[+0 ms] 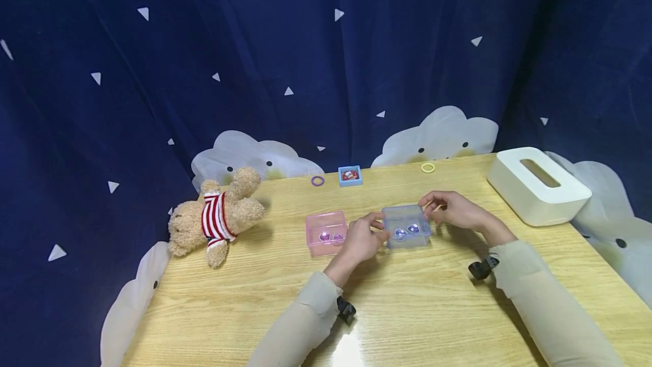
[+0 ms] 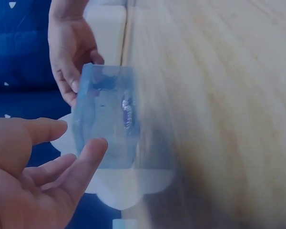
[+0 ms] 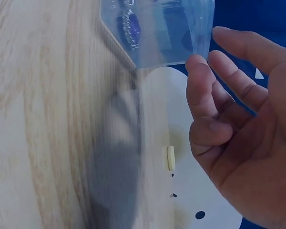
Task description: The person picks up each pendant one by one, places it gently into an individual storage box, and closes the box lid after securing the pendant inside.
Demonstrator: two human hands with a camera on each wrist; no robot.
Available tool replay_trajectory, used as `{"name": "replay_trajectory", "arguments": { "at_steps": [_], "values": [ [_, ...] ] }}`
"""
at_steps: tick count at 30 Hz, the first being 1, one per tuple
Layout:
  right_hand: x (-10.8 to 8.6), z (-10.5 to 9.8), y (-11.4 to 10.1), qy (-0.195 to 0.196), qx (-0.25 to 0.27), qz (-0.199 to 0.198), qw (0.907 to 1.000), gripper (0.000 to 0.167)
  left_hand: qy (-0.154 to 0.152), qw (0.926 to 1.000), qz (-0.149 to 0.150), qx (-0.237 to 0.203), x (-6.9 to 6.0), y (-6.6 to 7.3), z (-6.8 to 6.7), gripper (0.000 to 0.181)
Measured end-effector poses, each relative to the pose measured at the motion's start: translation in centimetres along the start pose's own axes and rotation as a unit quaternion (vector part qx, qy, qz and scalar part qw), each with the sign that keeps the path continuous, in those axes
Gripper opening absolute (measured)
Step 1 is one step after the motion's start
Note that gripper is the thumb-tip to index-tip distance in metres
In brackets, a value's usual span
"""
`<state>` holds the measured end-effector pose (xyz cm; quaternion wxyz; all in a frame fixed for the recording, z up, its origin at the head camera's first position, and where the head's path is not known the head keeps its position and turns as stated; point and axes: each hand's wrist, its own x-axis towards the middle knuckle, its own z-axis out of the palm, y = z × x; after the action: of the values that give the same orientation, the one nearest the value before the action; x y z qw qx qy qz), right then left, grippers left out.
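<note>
A clear blue lidded box (image 1: 399, 215) stands on the table between the hands, with purple gem-like pieces (image 1: 413, 229) visible inside. At its left side is my left hand (image 1: 363, 238), thumb and fingers spread apart near the box wall. My right hand (image 1: 455, 210) is by the right side, its fingertips close to the lid's edge in the right wrist view; whether they touch it I cannot tell. Just left of the left hand stands a clear pink box (image 1: 326, 220), also with purple gem-like pieces (image 1: 325, 236) in it.
Behind the boxes lie a purple ring (image 1: 318, 180), a small light-blue tray (image 1: 350, 182) with something red in it, and a yellow ring (image 1: 428, 168). A teddy bear (image 1: 216, 217) in a striped shirt lies at the left. A white tissue box (image 1: 540, 186) stands at the right.
</note>
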<state>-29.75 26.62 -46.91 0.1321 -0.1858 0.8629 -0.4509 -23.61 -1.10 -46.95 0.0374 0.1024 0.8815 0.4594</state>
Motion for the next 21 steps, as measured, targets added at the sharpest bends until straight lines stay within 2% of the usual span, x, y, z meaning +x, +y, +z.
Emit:
{"name": "replay_trajectory", "arguments": {
  "at_steps": [4, 10, 13, 21],
  "values": [
    [-0.1, -0.8, -0.4, 0.019, -0.024, -0.004, 0.9995, 0.027, 0.018, 0.9998, 0.009, 0.005, -0.1, 0.4, -1.5, 0.032],
    [-0.5, -2.7, -1.7, 0.05, -0.074, -0.004, 0.996, 0.028, 0.035, 0.999, 0.027, 0.004, 0.0, 0.5, -5.2, 0.02],
    [-0.7, -3.5, -2.6, 0.064, -0.098, -0.003, 0.9931, 0.025, 0.039, 0.9989, 0.025, 0.012, 0.1, 0.2, -7.1, 0.019],
    [-0.5, -4.9, -4.3, 0.087, -0.158, -0.019, 0.9834, 0.021, 0.051, 0.9966, 0.045, 0.045, 0.1, -1.3, -11.3, 0.021]
  ]
}}
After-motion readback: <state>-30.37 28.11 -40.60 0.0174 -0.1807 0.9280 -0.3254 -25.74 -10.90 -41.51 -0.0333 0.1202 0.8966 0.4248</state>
